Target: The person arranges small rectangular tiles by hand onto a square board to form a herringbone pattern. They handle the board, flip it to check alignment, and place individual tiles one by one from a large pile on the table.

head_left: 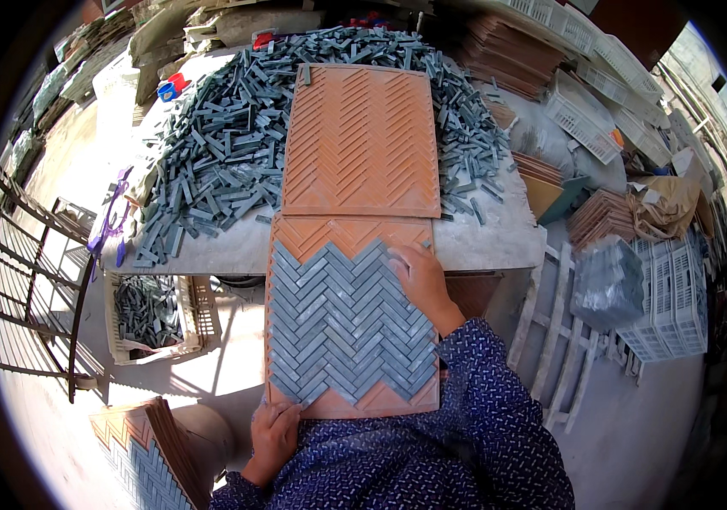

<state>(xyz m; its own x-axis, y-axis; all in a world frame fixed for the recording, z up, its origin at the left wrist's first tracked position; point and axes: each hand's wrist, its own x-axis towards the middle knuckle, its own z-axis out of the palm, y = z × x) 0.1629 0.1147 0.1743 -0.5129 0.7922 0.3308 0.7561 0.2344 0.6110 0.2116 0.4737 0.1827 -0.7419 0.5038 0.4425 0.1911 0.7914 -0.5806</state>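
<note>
An orange mould tray (355, 229) with zigzag slots lies in front of me, its near end against my body. Grey stone strips (346, 314) fill most of it in a herringbone pattern. My left hand (274, 432) is closed on the tray's near left corner. Over the upper right of the pattern rests my right hand (419, 276), its fingers curled down and pressed together; whatever they hold is hidden. A small grey strip end (425, 244) shows beside that hand. Beyond lies a second orange tray (363, 140), its slots bare, one strip (306, 75) at its upper left corner.
Loose grey strips (219, 144) are heaped around the far tray on the worktable (227, 253). Below left stand a crate of strips (189, 314) and a stack of filled trays (147, 450). At right are a pallet (555, 340), plastic crates (665, 297) and stacked trays (512, 55).
</note>
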